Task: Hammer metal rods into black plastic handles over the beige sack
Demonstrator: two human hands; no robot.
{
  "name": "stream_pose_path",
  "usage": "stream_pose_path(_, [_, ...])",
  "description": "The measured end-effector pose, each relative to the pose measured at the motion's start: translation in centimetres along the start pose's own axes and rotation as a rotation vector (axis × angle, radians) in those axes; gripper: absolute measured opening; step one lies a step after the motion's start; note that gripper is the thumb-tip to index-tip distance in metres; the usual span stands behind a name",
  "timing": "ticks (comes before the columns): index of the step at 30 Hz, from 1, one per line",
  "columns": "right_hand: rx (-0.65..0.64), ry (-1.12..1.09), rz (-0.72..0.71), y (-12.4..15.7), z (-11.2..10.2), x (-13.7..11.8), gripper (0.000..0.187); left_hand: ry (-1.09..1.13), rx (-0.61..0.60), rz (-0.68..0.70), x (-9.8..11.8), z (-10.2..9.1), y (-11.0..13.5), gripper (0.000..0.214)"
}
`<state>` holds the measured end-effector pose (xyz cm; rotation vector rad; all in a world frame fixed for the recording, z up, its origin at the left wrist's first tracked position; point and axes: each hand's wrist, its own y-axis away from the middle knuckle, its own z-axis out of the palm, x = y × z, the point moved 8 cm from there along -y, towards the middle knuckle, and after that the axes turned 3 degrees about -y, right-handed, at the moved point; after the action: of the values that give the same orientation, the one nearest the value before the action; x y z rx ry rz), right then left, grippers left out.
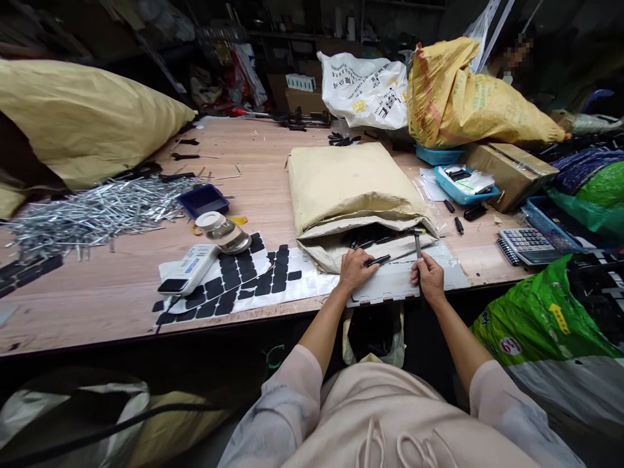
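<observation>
My left hand (355, 268) is closed on a slim black handle-like piece (379, 260) that points to the right, close to the bag's mouth. In my right hand (431, 276) a small hammer (417, 246) is held upright by its dark handle, its head at the top with a yellowish end. Both hands are over a grey-white board (404, 286) at the table's front edge. Just beyond them lies a tan paper sack (348, 185), its mouth facing me and gaping, with several black pieces (373, 235) inside.
Left of the sack are sheets of black stickers (238, 270), a white box-shaped device (195, 263), a glass jar (227, 235), a dark blue tray (203, 199) and a heap of metal rods (102, 211). To the right are a blue basket (465, 192), a calculator (529, 244) and a green sack (526, 318).
</observation>
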<state>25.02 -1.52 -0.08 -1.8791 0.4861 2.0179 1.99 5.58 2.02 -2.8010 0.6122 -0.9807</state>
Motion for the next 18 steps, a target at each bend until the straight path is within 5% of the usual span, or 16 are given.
stream_pose_path(6, [-0.012, -0.010, 0.018, 0.0, 0.2, 0.2, 0.055, -0.001, 0.099, 0.361, 5.6, -1.6, 9.1, 0.022])
stream_pose_path(11, [-0.013, -0.012, 0.019, 0.1, 0.3, 0.2, 0.057, -0.049, 0.111, 0.419, 6.4, 0.1, 16.1, 0.034])
stream_pose_path(14, [-0.012, -0.011, 0.015, 0.1, 0.3, 0.2, 0.055, -0.038, 0.132, 0.399, 6.2, 0.1, 15.1, 0.040])
stream_pose_path(18, [-0.011, -0.013, 0.015, 0.1, 0.4, 0.2, 0.055, -0.079, 0.265, 0.203, 4.4, -2.4, 8.1, 0.029])
